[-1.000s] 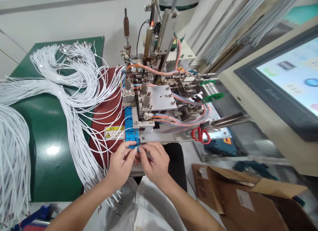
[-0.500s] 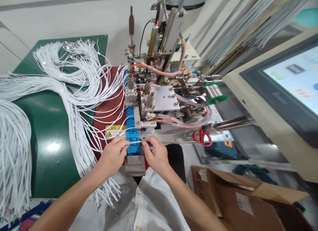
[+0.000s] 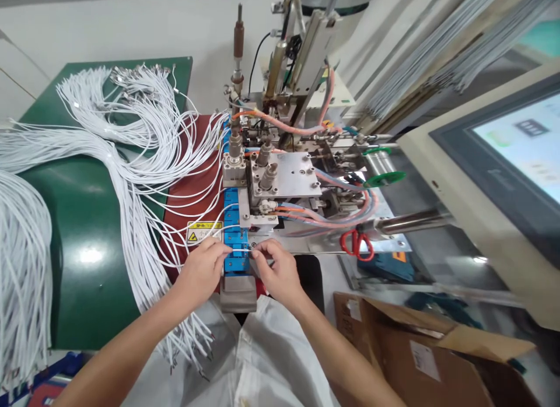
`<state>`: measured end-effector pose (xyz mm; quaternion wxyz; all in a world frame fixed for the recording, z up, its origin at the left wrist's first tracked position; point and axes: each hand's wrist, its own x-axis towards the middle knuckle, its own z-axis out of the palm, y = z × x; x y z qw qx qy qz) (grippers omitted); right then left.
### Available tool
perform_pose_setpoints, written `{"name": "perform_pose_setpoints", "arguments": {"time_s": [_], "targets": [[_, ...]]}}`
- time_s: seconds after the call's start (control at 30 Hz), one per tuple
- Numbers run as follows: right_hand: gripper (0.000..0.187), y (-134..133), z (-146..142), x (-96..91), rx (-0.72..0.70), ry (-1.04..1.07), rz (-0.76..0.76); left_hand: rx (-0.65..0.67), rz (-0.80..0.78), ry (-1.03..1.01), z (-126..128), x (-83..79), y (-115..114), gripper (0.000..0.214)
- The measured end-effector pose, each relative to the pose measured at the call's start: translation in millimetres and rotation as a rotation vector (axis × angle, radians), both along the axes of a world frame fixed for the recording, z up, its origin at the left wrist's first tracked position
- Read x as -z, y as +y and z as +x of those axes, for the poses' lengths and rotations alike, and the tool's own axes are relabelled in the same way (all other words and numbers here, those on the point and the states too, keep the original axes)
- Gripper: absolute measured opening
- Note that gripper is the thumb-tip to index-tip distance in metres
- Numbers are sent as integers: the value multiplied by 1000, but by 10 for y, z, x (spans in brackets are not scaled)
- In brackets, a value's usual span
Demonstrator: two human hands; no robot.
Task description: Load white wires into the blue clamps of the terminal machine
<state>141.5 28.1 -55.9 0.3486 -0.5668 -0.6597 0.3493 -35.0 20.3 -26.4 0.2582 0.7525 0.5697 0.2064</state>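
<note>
My left hand [image 3: 202, 272] and my right hand [image 3: 277, 273] are both pinched on one thin white wire [image 3: 240, 251]. They stretch it across the blue fixture blocks [image 3: 234, 237] at the front of the machine [image 3: 280, 179]. The left hand is just left of the blue strip, below a yellow warning label [image 3: 202, 232]. The right hand is just right of the strip, by the metal plate's front edge. Several white wires [image 3: 144, 179] fan out leftward from the blue blocks over the red panel.
Large bundles of white wires [image 3: 26, 255] lie on the green table [image 3: 83, 261] at left. Red-handled scissors [image 3: 356, 244] hang on the machine's right. A touchscreen [image 3: 516, 156] stands at right, open cardboard boxes [image 3: 420, 348] below it. White fabric [image 3: 258, 360] covers my lap.
Both hands moved up from the fixture's front end, drawing the wire out between them and laying it across the blue blocks. The camera shifted slightly.
</note>
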Motion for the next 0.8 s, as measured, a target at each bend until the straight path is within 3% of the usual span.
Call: {"name": "perform_pose_setpoints", "arguments": {"time_s": [0.23, 0.53, 0.8], "targets": [[13, -33, -25, 63, 48, 24, -82, 17, -9, -9, -12, -9, 21, 25], [13, -17, -7, 7, 15, 23, 31, -2, -5, -14, -17, 2, 13, 21], [13, -57, -52, 46, 91, 127, -90, 11, -8, -21, -29, 6, 15, 23]]}}
